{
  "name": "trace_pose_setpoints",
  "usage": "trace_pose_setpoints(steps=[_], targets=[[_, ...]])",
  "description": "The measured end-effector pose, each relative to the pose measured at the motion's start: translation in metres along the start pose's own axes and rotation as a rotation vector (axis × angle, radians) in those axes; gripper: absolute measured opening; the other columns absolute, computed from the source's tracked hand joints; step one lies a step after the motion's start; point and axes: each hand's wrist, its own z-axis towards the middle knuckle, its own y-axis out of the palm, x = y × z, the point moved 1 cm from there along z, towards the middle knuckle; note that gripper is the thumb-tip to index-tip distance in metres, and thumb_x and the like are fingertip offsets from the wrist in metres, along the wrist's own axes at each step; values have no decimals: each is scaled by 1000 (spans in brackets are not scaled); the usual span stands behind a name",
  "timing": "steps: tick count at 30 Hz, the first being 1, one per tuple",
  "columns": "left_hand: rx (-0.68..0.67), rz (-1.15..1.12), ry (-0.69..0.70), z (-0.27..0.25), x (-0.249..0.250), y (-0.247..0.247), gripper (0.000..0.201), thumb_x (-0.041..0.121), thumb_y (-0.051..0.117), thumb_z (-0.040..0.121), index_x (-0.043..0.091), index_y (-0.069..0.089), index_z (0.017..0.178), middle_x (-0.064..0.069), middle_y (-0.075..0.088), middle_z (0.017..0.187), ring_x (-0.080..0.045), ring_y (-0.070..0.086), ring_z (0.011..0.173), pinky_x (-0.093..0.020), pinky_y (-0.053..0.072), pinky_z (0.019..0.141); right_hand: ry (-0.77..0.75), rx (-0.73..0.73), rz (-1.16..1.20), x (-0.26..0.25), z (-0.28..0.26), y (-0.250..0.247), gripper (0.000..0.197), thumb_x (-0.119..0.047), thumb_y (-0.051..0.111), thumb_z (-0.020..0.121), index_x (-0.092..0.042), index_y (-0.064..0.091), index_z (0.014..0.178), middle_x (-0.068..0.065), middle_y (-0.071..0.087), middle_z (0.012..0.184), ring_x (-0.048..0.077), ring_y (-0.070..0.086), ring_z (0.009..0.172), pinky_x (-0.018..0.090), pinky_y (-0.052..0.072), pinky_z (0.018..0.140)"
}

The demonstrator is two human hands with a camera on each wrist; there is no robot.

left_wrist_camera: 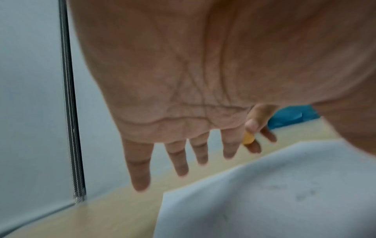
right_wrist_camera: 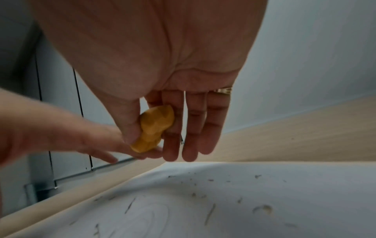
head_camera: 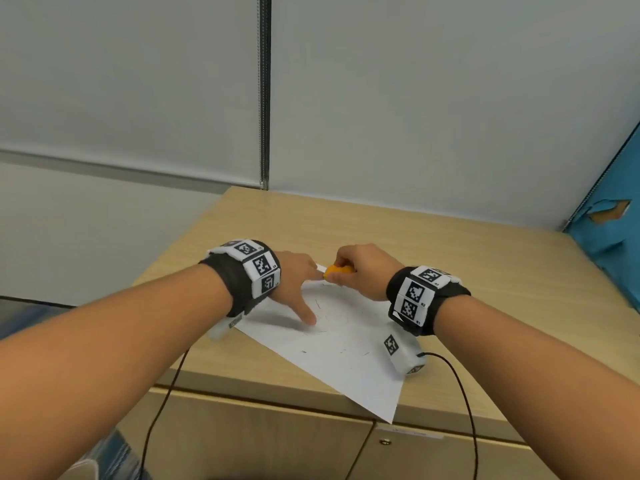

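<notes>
The paper (head_camera: 346, 355) lies nearest, askew on the cabinet top (head_camera: 450, 244), one corner jutting past the front edge; faint pencil rings and dark crumbs mark it. On its left part the left hand (head_camera: 294, 282) is spread wide, fingers straight, thumb tip down on the sheet as if to pin it; it holds nothing. Just beyond, over the paper's far edge, the right hand (head_camera: 363, 271) pinches a small orange eraser (head_camera: 337, 270) between thumb and forefinger, the other fingers hanging straight beside it. That it is an eraser is a guess from the crumbs; it sits clear of the sheet, close to the left forefinger, and whether the two touch cannot be told. Behind are grey blinds (head_camera: 138, 81); far right, a blue panel (head_camera: 609, 237).

The step in hand seems to be rubbing out the pencil marks, with the eraser off the sheet between strokes. The next move calls for setting it down on the rings near the left thumb; the left hand must press firmly, and the strokes should be short and light, or the thin sheet may slide or crease.
</notes>
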Motion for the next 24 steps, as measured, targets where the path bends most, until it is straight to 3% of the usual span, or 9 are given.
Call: trace_pose_setpoints(steps=[3, 6, 8, 10, 12, 15, 17, 20, 24], targets=[[-94, 15, -36, 17, -9, 19, 124, 84, 62, 71, 37, -11, 159, 4, -22, 167, -29, -12, 154, -56, 6, 123, 13, -133, -30, -3, -9, 3, 27, -40, 67, 95, -12, 66, 92, -1, 74, 81, 17, 67, 75, 35, 54, 75], [-170, 16, 14, 30, -7, 29, 121, 92, 59, 63, 55, -17, 150, 10, -37, 160, -34, -28, 149, -69, 1, 118, -14, -255, -113, -11, -17, 15, 30, -38, 66, 94, -9, 69, 88, 5, 76, 80, 19, 66, 71, 37, 55, 76], [-228, 7, 17, 35, -4, 36, 113, 92, 59, 63, 58, -4, 152, 11, -40, 158, -40, -31, 147, -72, 1, 116, -73, -305, -143, -20, -24, 26, 30, -39, 65, 92, -10, 69, 94, 8, 74, 87, 25, 67, 80, 44, 55, 79], [-234, 26, 13, 38, -1, 41, 109, 91, 58, 65, 56, 6, 154, 11, -43, 156, -43, -34, 145, -73, 1, 115, -129, -317, -179, -26, -27, 33, 29, -42, 65, 91, -15, 68, 100, 4, 70, 90, 24, 65, 83, 42, 55, 78], [-226, 23, 3, 41, -1, 44, 113, 91, 59, 64, 56, -2, 153, 11, -44, 155, -43, -33, 145, -73, 0, 115, -119, -292, -201, -21, -21, 29, 29, -46, 66, 90, -18, 67, 97, 1, 69, 89, 22, 64, 82, 40, 55, 76], [-201, 22, 0, 45, -5, 45, 126, 95, 59, 56, 61, -27, 142, 13, -41, 157, -44, -31, 145, -75, 0, 112, -19, -219, -219, -7, -4, 14, 28, -45, 66, 90, -18, 63, 84, 2, 66, 84, 23, 62, 79, 38, 52, 72], [-205, 32, -7, 45, -4, 44, 127, 94, 59, 57, 58, -25, 145, 12, -41, 157, -44, -30, 146, -73, 1, 113, -35, -216, -232, -12, -2, 18, 28, -40, 66, 90, -13, 64, 84, 6, 67, 83, 26, 64, 77, 39, 53, 69], [-225, 50, -29, 44, -1, 42, 119, 92, 60, 61, 53, -2, 154, 9, -44, 155, -41, -33, 145, -69, 2, 117, -136, -324, -189, -25, -13, 34, 30, -41, 67, 89, -11, 70, 91, 7, 70, 83, 23, 65, 74, 40, 56, 71], [-215, 41, -26, 43, -3, 42, 128, 94, 60, 57, 56, -22, 148, 10, -42, 157, -43, -30, 146, -73, 0, 113, -50, -239, -251, -16, 2, 17, 33, -41, 66, 89, -9, 69, 86, 11, 70, 83, 27, 66, 76, 37, 53, 66]])
